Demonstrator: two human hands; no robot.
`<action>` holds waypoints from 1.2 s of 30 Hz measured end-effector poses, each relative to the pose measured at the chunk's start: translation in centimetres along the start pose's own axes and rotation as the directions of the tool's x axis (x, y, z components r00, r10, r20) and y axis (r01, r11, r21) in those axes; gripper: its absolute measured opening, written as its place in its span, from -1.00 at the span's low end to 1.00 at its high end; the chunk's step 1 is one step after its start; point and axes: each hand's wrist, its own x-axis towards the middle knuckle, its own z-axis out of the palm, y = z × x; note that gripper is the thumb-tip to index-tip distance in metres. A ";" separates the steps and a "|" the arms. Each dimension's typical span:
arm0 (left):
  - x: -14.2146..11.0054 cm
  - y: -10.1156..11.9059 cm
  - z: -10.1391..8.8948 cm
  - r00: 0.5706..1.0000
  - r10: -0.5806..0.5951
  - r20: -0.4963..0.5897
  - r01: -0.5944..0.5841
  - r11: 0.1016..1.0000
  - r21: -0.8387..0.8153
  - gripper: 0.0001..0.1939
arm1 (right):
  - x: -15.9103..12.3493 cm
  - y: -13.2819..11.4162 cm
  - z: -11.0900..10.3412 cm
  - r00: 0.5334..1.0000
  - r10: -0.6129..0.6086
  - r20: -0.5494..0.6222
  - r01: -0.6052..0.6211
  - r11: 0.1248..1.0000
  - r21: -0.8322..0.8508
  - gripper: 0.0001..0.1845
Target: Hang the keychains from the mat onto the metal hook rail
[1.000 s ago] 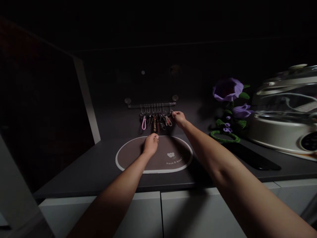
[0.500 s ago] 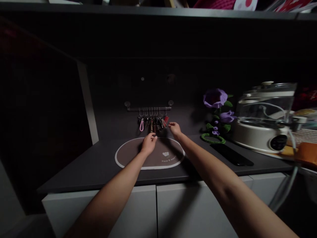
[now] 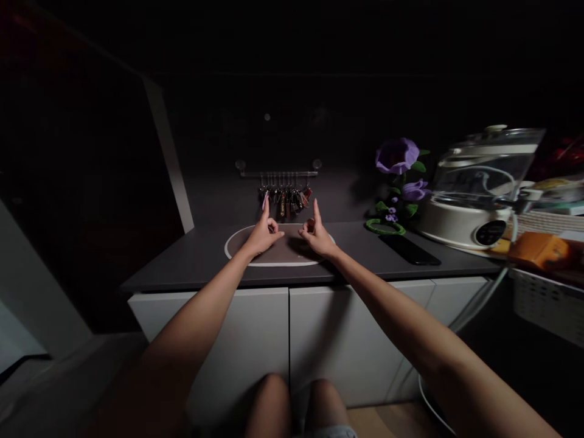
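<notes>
My left hand (image 3: pixel 264 236) and my right hand (image 3: pixel 316 234) face each other above the oval brown mat (image 3: pixel 246 255) with a white rim. On each, the index finger points up and the thumb points inward, while the other fingers are curled; nothing shows in either hand. Behind them, several bunches of keys (image 3: pixel 283 204) hang from a clear hook rail (image 3: pixel 279 174) on the dark wall. A pink loop and a red tag hang among the keys. My left index fingertip overlaps the pink loop in view; whether they touch I cannot tell.
On the right of the dark counter (image 3: pixel 177 264) are a purple flower ornament (image 3: pixel 398 157), a black flat slab like a phone (image 3: pixel 410 249) and a white appliance with a clear top (image 3: pixel 465 216). A white perforated basket (image 3: pixel 547 304) stands at far right. White cabinet doors (image 3: pixel 255 328) are below.
Both hands have drawn back from the hanging keys, and their index fingers now point up with thumbs out. The view has tilted down, showing my knees and the floor.
</notes>
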 end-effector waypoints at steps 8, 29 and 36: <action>-2.8 -1.4 -0.4 0.997 -0.052 0.051 0.049 0.997 0.066 0.08 | -1.4 0.4 0.2 0.999 0.039 0.009 -0.038 0.998 -0.054 0.02; 8.3 -5.1 -3.3 0.868 -0.353 -0.350 0.381 0.924 0.013 -0.18 | 10.7 3.9 -4.2 0.906 0.270 -0.327 -0.333 0.930 -0.154 -0.01; 14.0 -7.3 -1.7 0.890 -0.420 -0.179 0.302 0.836 -0.457 -0.55 | 14.7 6.4 -3.7 0.861 0.396 -0.319 -0.386 0.918 0.098 -0.20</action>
